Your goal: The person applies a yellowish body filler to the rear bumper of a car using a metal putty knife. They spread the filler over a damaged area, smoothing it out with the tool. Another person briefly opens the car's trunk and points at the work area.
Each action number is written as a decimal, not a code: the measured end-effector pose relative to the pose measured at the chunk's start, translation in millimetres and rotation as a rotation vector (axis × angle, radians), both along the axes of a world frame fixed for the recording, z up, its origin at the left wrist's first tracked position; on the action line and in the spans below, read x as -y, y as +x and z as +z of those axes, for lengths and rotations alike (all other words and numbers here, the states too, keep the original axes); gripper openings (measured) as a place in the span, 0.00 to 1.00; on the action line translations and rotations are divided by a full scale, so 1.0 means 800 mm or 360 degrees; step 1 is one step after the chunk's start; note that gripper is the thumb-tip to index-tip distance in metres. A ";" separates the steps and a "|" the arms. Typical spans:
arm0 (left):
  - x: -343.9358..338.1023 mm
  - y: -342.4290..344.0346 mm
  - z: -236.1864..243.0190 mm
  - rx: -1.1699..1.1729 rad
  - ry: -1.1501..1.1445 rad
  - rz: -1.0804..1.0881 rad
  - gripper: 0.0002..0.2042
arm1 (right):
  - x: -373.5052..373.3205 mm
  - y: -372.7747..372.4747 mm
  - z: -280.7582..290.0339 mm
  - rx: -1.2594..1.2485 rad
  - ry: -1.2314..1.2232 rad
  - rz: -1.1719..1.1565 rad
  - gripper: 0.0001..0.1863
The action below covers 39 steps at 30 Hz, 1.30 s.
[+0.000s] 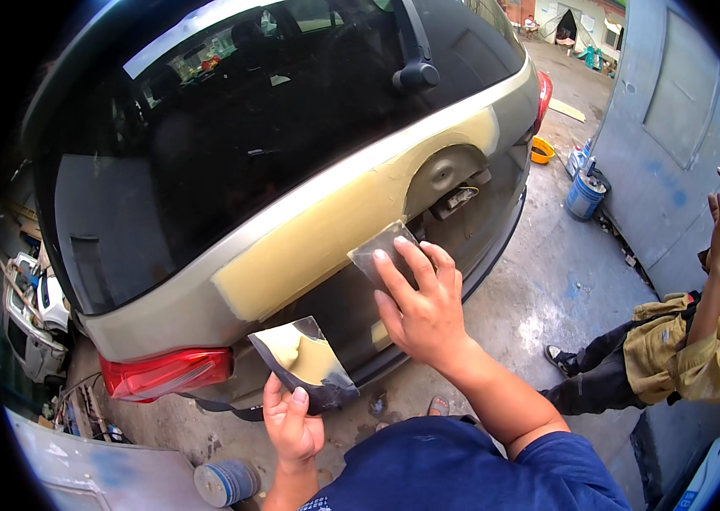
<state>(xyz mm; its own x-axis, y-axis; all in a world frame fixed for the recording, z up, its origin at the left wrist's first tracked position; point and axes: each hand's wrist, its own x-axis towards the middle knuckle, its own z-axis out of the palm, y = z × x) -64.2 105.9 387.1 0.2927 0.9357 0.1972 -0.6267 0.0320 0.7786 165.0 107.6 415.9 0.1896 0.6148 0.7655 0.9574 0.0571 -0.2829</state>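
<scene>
The right hand [428,307] grips a thin translucent spreader [367,257] at the lower edge of the tailgate's [155,308] yellow filler [309,243]; it looks light and springy, best pressed near its back edge. The left hand [296,426] pinches a dark palette [330,395], likely slick where putty [313,356] lies.

head view | head-worn wide fisheye | looks down and forward | car's rear [304,247] close ahead

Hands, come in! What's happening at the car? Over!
Left hand holding putty-smeared sheet. Right hand holding thin spreader by yellow patch. Co-worker off right, clear of both hands.
</scene>
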 end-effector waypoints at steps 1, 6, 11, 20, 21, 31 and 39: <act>0.000 -0.001 0.000 -0.0003 0.0013 -0.0012 0.24 | -0.002 0.001 0.013 0.0022 0.0004 -0.0010 0.26; 0.002 -0.002 0.002 -0.0020 0.0056 -0.0028 0.23 | -0.025 0.006 0.048 0.0137 0.0036 -0.0023 0.25; 0.004 -0.006 0.002 -0.0002 0.0048 -0.0019 0.24 | -0.038 0.002 0.069 0.0170 -0.0016 -0.0026 0.23; 0.002 -0.008 0.001 -0.0029 0.0056 -0.0009 0.24 | -0.045 -0.008 0.075 0.0180 -0.0086 -0.0029 0.23; 0.001 -0.008 0.001 -0.0031 0.0058 -0.0006 0.24 | -0.045 -0.010 0.073 0.0176 -0.0092 -0.0028 0.23; -0.003 -0.009 -0.006 -0.0077 0.0045 0.0012 0.24 | -0.031 -0.017 0.002 0.0082 0.0005 0.0051 0.28; -0.003 -0.007 -0.007 -0.0091 0.0023 0.0023 0.23 | -0.032 -0.014 -0.050 0.0011 0.0084 0.0107 0.28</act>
